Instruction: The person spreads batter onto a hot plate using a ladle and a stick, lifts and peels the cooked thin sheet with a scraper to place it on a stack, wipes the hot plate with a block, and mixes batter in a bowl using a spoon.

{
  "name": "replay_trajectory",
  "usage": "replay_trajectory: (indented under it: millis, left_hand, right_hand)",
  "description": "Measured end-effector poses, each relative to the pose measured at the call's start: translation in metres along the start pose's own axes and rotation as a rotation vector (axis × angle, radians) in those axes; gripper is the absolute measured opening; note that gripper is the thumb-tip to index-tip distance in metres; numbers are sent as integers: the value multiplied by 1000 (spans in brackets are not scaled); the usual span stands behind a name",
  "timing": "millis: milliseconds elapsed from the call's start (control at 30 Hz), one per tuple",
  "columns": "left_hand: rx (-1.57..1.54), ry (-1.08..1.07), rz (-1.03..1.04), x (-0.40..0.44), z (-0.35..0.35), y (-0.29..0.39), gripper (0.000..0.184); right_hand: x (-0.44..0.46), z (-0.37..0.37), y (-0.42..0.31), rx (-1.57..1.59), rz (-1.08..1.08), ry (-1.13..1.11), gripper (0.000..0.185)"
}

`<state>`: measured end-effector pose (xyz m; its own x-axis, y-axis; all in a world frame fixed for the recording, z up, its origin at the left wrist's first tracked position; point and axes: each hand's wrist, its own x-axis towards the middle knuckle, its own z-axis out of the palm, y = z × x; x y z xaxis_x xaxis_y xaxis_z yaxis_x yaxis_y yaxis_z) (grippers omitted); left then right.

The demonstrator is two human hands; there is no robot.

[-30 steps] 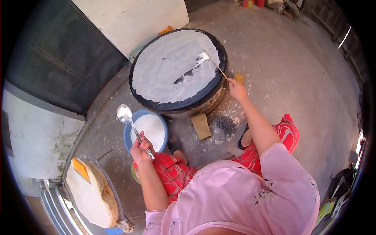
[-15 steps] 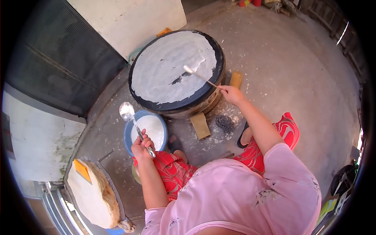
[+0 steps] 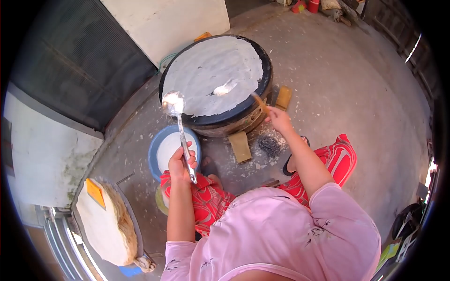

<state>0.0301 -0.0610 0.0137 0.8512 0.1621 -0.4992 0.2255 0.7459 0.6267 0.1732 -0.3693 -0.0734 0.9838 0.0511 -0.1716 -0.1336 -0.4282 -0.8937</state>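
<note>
My left hand (image 3: pixel 180 164) is closed round the handle of a metal ladle (image 3: pixel 183 138). The ladle's bowl points away from me and is coated with white batter, near the front left rim of a round griddle (image 3: pixel 197 121). A thin pale layer of batter (image 3: pixel 206 63) covers most of the griddle's black top. In my right hand (image 3: pixel 280 120) is a thin wooden stick (image 3: pixel 260 103) that reaches over the griddle's right rim. A bright wet white patch lies on the layer left of the stick's tip; the stick's far end is blurred.
A blue basin (image 3: pixel 153 157) of white liquid stands below the ladle. At lower left is a stack of thin white sheets (image 3: pixel 101 229) with an orange scraper (image 3: pixel 95 193) on top. A dark wiry scrubber (image 3: pixel 268 146) lies on the floor by my foot.
My left hand has raised the ladle forward, its bowl now beside the griddle's rim. The stick in my right hand has turned, and a bright white patch now shows near the layer's dark gap.
</note>
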Motion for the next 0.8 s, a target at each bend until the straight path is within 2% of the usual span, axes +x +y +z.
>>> replay_trajectory:
  millis: [33,100,167,200,300,367,433,533,567,633,700,800]
  left_hand:
    - [74,3,18,-4,4,-2,31]
    - [100,9,19,-2,12,-7,28]
    - [180,15,16,-1,26,-15,25]
    - [207,9,29,3,29,-19,22]
    - [272,25,50,16,33,-29,20]
    - [286,44,64,22,36,-32,17]
    - [384,104,85,29,39,-36,17]
    - [485,126,84,44,42,-42,18]
    - [518,138,89,50,41,-45,18]
    - [513,176,82,54,44,-49,17]
    - [501,200,85,60,43,-51,16]
    - [582,233,123,62,45,-55,15]
  right_hand:
    - [-4,-1,1,79,141,104,30]
    - [-13,29,20,29,99,114,32]
    - [-18,67,31,-1,-160,44,32]
    - [-18,70,24,-2,-161,43,32]
    - [-20,66,1,9,-113,-28,32]
    - [-21,52,-2,116,68,45,28]
    - [-32,54,0,73,86,122,28]
    - [-36,93,32,-12,-240,84,32]
    - [-34,96,30,-13,-241,83,32]
    - [-41,85,-4,110,-41,-77,32]
    - [-42,80,-8,175,-41,-19,29]
    - [-44,82,-5,42,-38,94,31]
